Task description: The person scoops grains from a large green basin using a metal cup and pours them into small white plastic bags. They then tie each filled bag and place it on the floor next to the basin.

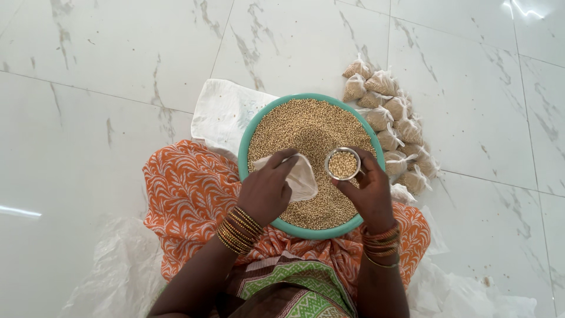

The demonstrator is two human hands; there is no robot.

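The right hand (369, 189) is gripping a small steel cup (343, 164) full of grain, level, over the green basin (244, 147); the left hand (266, 188) is pinching a clear bag (300, 176) open just beside it, so grain can fall inside.

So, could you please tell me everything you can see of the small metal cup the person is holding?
The small metal cup is round, shiny and silver-coloured, with a thin bright rim. It is filled nearly to the rim with pale tan grain and held upright. The right hand grips it from the side and below with the fingertips. It sits above the right part of the teal basin, which is full of the same grain, just right of the small clear bag that the left hand holds.
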